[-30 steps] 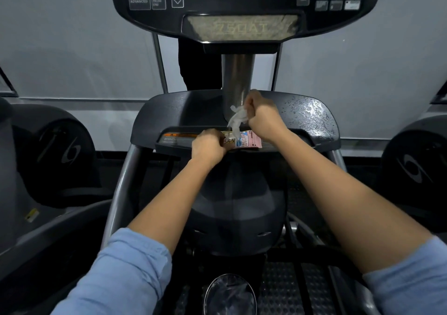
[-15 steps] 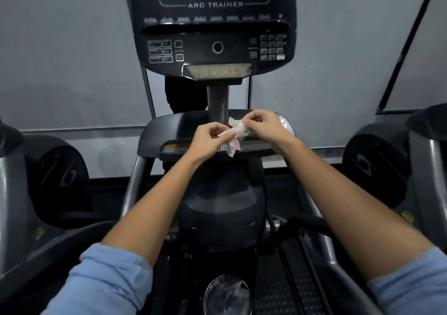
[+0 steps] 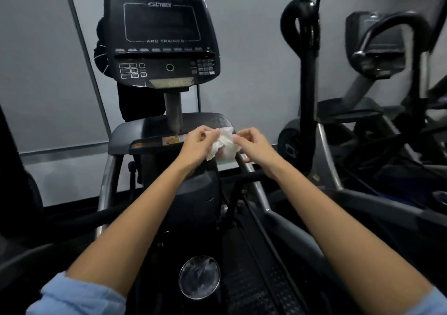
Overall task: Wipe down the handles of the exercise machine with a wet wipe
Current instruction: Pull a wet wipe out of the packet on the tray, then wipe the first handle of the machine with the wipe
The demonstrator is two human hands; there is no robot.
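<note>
A crumpled white wet wipe (image 3: pixel 223 145) hangs between both hands over the right end of the machine's shelf. My left hand (image 3: pixel 197 144) pinches its left side and my right hand (image 3: pixel 252 144) pinches its right side. The pink wipe packet (image 3: pixel 172 140) lies on the shelf (image 3: pixel 145 142) below the console post, left of my hands. The black right handle (image 3: pixel 306 72) stands upright to the right, curling over at its top, apart from both hands. A lower black bar (image 3: pixel 244 178) runs under my right wrist.
The Arc Trainer console (image 3: pixel 162 38) rises straight ahead on a steel post. A second machine (image 3: pixel 377 55) stands at the right. A round bottle cap (image 3: pixel 199 277) sits low in the middle. Silver frame tubes (image 3: pixel 106 186) slope down both sides. A grey wall is behind.
The wipe came out of the packet and now spreads between both hands. The packet stays on the shelf. My view has turned up and to the right, bringing the right handle into sight.
</note>
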